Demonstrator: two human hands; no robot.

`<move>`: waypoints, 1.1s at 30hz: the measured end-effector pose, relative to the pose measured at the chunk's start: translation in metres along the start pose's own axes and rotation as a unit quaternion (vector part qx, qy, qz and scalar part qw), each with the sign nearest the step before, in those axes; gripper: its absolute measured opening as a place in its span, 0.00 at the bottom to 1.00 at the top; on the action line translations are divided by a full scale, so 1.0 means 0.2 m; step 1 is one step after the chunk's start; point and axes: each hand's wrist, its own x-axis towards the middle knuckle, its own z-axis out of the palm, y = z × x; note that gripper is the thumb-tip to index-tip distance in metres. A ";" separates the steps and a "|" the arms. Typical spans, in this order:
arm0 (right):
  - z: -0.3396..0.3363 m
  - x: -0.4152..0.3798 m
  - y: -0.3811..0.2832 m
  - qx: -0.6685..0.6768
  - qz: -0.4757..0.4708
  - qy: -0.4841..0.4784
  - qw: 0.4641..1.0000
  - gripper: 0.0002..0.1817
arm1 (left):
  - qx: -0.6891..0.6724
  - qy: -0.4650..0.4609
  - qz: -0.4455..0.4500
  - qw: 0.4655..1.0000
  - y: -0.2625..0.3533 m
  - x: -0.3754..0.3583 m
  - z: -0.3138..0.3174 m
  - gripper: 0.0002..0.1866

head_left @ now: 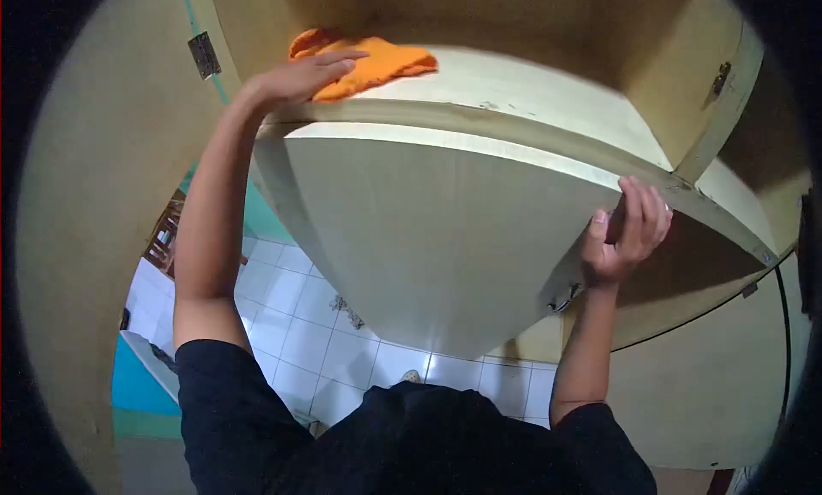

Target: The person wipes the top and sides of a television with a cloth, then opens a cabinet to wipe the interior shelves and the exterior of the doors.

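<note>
My left hand [300, 75] lies flat, fingers together, on an orange cloth [377, 62] that rests on the pale wooden shelf [531, 88] inside an open cupboard. Part of the cloth is hidden under the palm. My right hand [629, 229] curls its fingers over the front edge of the cupboard [514, 140] at the right, gripping the rim. Both arms reach up from black short sleeves.
The cupboard's open doors stand at both sides: the left door [111, 152] with a metal hinge [204, 54], the right door [728, 358] with a hinge [722, 78]. Below lie white floor tiles [300, 324] and a teal wall [141, 384].
</note>
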 end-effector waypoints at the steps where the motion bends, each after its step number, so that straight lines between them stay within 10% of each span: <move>1: 0.01 0.00 0.00 -0.002 0.001 0.006 1.000 0.23 | 0.038 0.012 -0.050 0.998 -0.04 0.00 -0.01 0.29; 19: 0.03 -0.02 0.01 0.002 -0.005 0.008 1.000 0.24 | 0.052 -0.067 0.138 0.987 0.88 0.29 0.32 0.37; 25: 0.02 -0.01 0.01 0.015 -0.028 0.006 0.999 0.24 | -0.008 -0.068 0.133 0.989 0.60 0.18 0.21 0.39; 30: 0.03 -0.01 0.01 0.026 -0.017 0.009 0.999 0.23 | 0.064 -0.016 0.009 0.998 -0.05 0.05 0.04 0.23; 33: 0.04 -0.01 0.00 0.018 -0.016 0.019 1.000 0.23 | -0.064 -0.062 -0.120 0.989 -0.08 0.05 -0.04 0.30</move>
